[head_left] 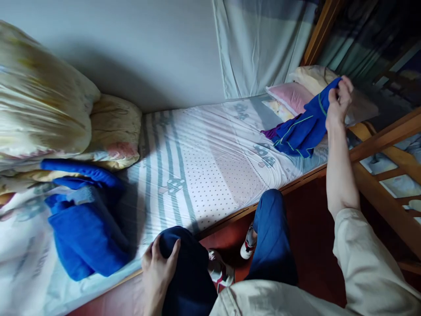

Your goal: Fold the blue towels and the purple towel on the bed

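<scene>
A dark blue garment with thin green trim (pixel 297 131) hangs from my right hand (pixel 340 102), pinched near its upper end. Its lower part drapes onto the bed, next to a bit of purple cloth (pixel 271 133). What kind of garment it is, I cannot tell. On my bent left knee, in dark trousers (pixel 192 272), rests my left hand (pixel 160 263), fingers spread and nothing in them. Left of that knee, a bright blue folded cloth (pixel 87 232) lies on the patterned bed sheet (pixel 210 175).
Bulky pale bedding (pixel 42 96) is piled at the bed's left end. A pink pillow (pixel 291 95) lies at the right end, below a grey-green curtain (pixel 263 48). A wooden rail (pixel 388 136) and slatted ladder stand at the right. The floor (pixel 309 219) is reddish.
</scene>
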Demonstrator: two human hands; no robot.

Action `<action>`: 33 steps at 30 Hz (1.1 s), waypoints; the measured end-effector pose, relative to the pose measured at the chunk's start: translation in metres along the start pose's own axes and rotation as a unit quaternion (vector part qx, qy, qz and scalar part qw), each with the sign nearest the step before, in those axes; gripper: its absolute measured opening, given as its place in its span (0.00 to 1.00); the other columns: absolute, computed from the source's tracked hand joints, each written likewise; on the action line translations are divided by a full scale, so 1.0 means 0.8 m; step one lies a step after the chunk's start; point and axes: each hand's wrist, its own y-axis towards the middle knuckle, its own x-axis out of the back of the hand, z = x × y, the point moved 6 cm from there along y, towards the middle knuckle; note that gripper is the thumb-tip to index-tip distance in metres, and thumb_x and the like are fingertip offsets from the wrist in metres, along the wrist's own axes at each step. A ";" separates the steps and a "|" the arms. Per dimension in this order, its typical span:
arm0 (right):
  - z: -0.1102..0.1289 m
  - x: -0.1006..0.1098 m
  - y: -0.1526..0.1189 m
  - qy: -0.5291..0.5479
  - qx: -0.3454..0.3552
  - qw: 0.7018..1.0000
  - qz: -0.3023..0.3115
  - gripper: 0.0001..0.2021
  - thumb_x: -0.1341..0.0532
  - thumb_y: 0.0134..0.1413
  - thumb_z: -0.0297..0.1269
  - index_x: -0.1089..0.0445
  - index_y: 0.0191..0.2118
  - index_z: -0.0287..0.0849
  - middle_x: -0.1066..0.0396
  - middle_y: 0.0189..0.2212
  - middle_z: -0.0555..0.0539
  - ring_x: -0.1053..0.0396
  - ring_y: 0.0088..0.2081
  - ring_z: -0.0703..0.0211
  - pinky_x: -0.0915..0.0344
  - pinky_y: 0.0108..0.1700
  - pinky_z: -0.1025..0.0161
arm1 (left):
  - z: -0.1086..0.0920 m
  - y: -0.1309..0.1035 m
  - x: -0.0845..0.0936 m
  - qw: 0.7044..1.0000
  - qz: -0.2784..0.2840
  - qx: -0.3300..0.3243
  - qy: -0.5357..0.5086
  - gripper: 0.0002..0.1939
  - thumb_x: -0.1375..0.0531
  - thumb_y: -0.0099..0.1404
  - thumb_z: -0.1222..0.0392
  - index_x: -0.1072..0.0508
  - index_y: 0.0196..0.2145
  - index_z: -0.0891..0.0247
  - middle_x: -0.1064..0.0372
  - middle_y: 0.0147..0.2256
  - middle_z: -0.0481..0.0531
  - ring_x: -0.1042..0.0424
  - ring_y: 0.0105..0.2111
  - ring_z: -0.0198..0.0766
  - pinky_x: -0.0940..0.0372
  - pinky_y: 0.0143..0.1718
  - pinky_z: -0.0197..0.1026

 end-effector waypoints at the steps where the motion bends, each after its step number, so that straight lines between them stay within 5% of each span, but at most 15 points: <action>1: 0.026 0.017 0.026 0.015 0.006 1.000 -0.027 0.25 0.43 0.74 0.47 0.36 0.63 0.30 0.45 0.69 0.25 0.34 0.58 0.61 0.35 0.63 0.57 | -0.001 -0.002 -0.001 1.000 -0.002 -0.004 -0.002 0.45 0.48 0.68 0.31 0.40 0.72 0.64 0.39 0.66 0.69 0.40 0.68 0.66 0.40 0.67 0.65; 3: 0.091 0.039 0.059 0.048 0.037 0.997 -0.036 0.28 0.39 0.71 0.50 0.37 0.65 0.32 0.50 0.72 0.27 0.35 0.59 0.62 0.35 0.63 0.59 | -0.005 -0.006 -0.002 1.000 -0.012 -0.015 -0.006 0.43 0.48 0.69 0.33 0.40 0.72 0.65 0.40 0.66 0.70 0.40 0.68 0.67 0.39 0.66 0.67; 6: 0.202 0.058 0.060 0.110 0.107 0.988 -0.023 0.32 0.36 0.67 0.54 0.35 0.64 0.33 0.52 0.73 0.28 0.37 0.65 0.55 0.35 0.63 0.58 | -0.015 -0.011 -0.005 0.998 -0.034 -0.046 -0.014 0.40 0.47 0.70 0.36 0.37 0.70 0.67 0.39 0.65 0.72 0.39 0.66 0.67 0.38 0.65 0.66; 10: 0.318 0.077 -0.003 0.170 0.151 0.973 -0.040 0.30 0.32 0.64 0.50 0.30 0.63 0.35 0.42 0.68 0.31 0.30 0.60 0.51 0.32 0.61 0.55 | -0.026 -0.024 -0.005 0.990 -0.075 -0.110 -0.038 0.32 0.44 0.70 0.44 0.31 0.64 0.69 0.38 0.65 0.71 0.38 0.66 0.65 0.40 0.67 0.66; 14: 0.385 0.099 -0.092 0.284 0.125 0.950 -0.036 0.24 0.28 0.60 0.42 0.24 0.61 0.47 0.38 0.66 0.41 0.25 0.52 0.55 0.29 0.57 0.55 | -0.039 -0.073 -0.003 0.968 -0.091 -0.209 -0.108 0.23 0.43 0.70 0.51 0.28 0.59 0.64 0.34 0.61 0.67 0.35 0.65 0.60 0.39 0.67 0.63; 19: 0.410 0.113 -0.204 0.335 -0.026 0.941 0.039 0.26 0.27 0.56 0.48 0.23 0.59 0.51 0.37 0.65 0.43 0.30 0.62 0.44 0.32 0.65 0.44 | -0.094 -0.163 0.009 0.913 -0.085 -0.322 -0.235 0.26 0.42 0.74 0.51 0.36 0.66 0.58 0.34 0.63 0.62 0.31 0.63 0.51 0.33 0.65 0.58; 22: 0.414 0.113 -0.275 0.332 -0.103 0.933 0.089 0.28 0.28 0.55 0.50 0.25 0.60 0.50 0.38 0.66 0.42 0.34 0.65 0.41 0.34 0.67 0.41 | -0.143 -0.188 0.025 0.884 -0.088 -0.371 -0.270 0.33 0.38 0.72 0.49 0.41 0.70 0.57 0.39 0.66 0.65 0.36 0.67 0.53 0.35 0.67 0.60; 27: 0.416 0.125 -0.381 0.294 -0.180 0.934 0.090 0.30 0.28 0.55 0.47 0.27 0.63 0.50 0.43 0.69 0.41 0.36 0.67 0.40 0.34 0.66 0.42 | -0.221 -0.207 0.017 0.813 0.077 -0.502 -0.284 0.30 0.38 0.72 0.48 0.35 0.68 0.58 0.36 0.65 0.65 0.34 0.66 0.53 0.35 0.67 0.58; 30: 0.414 0.131 -0.421 0.264 -0.223 0.934 0.095 0.31 0.29 0.55 0.48 0.29 0.64 0.50 0.47 0.70 0.39 0.36 0.67 0.39 0.33 0.64 0.43 | -0.239 -0.232 0.005 0.758 0.147 -0.550 -0.318 0.20 0.44 0.76 0.52 0.27 0.60 0.61 0.29 0.58 0.64 0.29 0.60 0.50 0.32 0.63 0.52; 33: 0.401 0.135 -0.440 0.239 -0.252 0.934 0.088 0.31 0.29 0.55 0.49 0.29 0.64 0.48 0.48 0.71 0.38 0.35 0.67 0.40 0.31 0.64 0.45 | -0.238 -0.253 -0.005 0.743 0.163 -0.544 -0.354 0.17 0.49 0.78 0.54 0.23 0.51 0.64 0.24 0.50 0.63 0.24 0.53 0.46 0.28 0.57 0.48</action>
